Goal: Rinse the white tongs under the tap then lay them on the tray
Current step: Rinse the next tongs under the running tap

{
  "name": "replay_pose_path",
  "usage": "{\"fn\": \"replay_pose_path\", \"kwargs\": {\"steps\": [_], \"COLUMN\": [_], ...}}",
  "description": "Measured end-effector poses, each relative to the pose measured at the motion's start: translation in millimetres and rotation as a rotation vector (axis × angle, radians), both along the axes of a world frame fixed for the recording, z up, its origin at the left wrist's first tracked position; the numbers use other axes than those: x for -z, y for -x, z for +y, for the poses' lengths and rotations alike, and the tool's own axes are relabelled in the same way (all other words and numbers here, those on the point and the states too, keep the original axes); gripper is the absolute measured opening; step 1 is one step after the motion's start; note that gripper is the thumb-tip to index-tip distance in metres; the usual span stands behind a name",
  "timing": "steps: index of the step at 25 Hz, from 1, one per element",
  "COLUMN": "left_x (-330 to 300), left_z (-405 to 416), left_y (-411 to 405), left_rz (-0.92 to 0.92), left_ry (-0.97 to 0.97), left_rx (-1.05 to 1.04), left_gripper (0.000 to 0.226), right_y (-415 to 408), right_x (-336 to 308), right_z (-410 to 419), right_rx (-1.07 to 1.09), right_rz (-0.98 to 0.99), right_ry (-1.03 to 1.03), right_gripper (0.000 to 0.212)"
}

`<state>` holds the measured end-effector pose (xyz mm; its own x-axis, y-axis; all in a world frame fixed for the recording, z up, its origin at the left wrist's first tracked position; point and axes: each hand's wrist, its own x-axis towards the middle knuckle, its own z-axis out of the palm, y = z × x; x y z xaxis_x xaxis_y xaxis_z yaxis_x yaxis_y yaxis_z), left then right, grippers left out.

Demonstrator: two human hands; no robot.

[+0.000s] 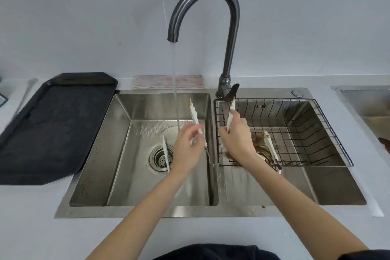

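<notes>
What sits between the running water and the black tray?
Head view: only the left basin wall and sink rim separate the stream from the tray; nothing else.

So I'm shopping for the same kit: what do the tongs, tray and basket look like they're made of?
Tongs: matte white, probably plastic. Tray: dull black, plastic or coated metal, unclear. Basket: thin black-coated wire grid.

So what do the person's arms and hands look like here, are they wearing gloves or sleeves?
No gloves and no sleeves in view: both forearms are bare from the bottom edge of the picture up to the left hand and the right hand. No watch, ring or bracelet shows. Dark clothing appears at the bottom edge.
</notes>
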<state>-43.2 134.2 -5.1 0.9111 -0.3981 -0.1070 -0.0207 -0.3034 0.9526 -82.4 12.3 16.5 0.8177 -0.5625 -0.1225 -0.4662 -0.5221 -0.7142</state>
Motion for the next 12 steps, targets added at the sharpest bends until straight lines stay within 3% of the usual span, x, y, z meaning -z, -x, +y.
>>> {"fn": "replay_pose_path", "kwargs": {"steps": [3,7,12], "left_x": [-0.9,1.9,9.2], "left_z": [17.0,41.8,64.0], "left_y": [-17.2,-38.8,-64.6], "left_rz": [0.222,0.399,0.467], "left_ry": [0.132,0.183,0.157], "left_rx": [-0.218,-0.343,-0.374], "left_gripper": [0.032,0.038,0.031], "right_y": [-12.3,-27.4,-52.3], "right_x": [1.0,3.8,20.6], "right_z": [21.7,47.8,66.4], "right_rx": [-0.054,-0.139,-0.118], "right_rz": [-0.018,-0.047,-0.012], "right_ry": [-0.029,-0.056,-0.183], "right_gripper": [0.061,0.066,0.077]}}
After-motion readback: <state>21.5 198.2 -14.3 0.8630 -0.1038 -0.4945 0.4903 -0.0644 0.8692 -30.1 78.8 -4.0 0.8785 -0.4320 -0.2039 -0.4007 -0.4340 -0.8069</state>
